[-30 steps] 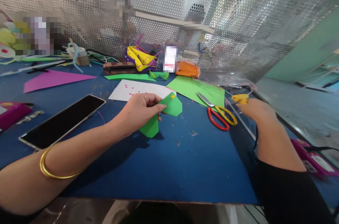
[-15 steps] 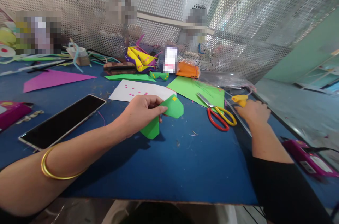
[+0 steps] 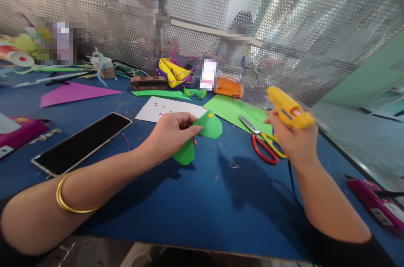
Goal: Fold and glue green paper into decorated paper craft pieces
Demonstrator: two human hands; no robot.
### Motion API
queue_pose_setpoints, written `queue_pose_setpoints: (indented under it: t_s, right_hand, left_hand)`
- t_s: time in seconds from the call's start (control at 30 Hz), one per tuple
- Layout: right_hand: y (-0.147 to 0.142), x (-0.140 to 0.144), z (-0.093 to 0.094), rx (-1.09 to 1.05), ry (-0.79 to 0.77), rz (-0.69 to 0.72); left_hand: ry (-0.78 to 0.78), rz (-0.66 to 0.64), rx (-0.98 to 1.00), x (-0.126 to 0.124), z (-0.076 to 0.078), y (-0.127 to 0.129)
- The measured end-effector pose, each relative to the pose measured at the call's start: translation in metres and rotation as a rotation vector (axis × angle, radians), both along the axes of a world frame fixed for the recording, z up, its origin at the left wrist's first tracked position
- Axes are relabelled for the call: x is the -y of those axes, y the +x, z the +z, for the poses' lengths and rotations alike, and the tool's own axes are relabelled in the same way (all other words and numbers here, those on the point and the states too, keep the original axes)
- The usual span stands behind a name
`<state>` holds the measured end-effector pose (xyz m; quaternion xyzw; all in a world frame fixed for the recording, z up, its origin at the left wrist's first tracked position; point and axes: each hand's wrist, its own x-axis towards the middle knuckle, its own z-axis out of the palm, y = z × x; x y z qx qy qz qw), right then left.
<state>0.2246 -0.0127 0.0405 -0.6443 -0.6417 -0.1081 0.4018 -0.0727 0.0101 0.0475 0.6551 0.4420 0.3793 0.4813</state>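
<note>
My left hand (image 3: 176,136) pinches a folded green paper piece (image 3: 213,127) between thumb and fingers, above the blue table. One small yellow square sits near the top edge of the paper. On the right, my right hand (image 3: 295,142) is wrapped round a yellow glue gun (image 3: 288,109), raised over the table, its dark cord hanging below the wrist. Scissors (image 3: 265,145) with one red and one yellow handle lie just left of that hand, their blades on a light green sheet (image 3: 235,109). A white sheet (image 3: 148,109) with pink bits lies behind my left hand.
A dark-screened phone (image 3: 83,142) lies at left beside a purple sheet (image 3: 75,93). Along the back stand a brown pouch (image 3: 148,82), a yellow-and-purple paper piece (image 3: 173,73), a lit phone (image 3: 208,74) and an orange packet (image 3: 229,87). A magenta box (image 3: 377,204) is at right.
My right hand has lifted the yellow glue gun from the table's right edge and brought it up and slightly left. My left hand keeps its hold on the green paper. The view has shifted slightly.
</note>
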Motion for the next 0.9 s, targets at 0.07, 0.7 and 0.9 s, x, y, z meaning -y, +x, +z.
queue_pose_setpoints:
  t_s: [0.07, 0.7, 0.9]
  right_hand:
    - [-0.036, 0.019, -0.003, -0.181, 0.053, 0.236]
    - [-0.078, 0.051, -0.017, 0.174, -0.094, 0.490]
    - [-0.078, 0.049, -0.017, 0.159, -0.085, 0.475]
  left_hand:
    - [0.000, 0.016, 0.011, -0.001, -0.001, 0.000]
    - [0.078, 0.106, -0.006, 0.001, 0.002, 0.000]
    - [0.096, 0.111, -0.025, 0.003, 0.002, -0.001]
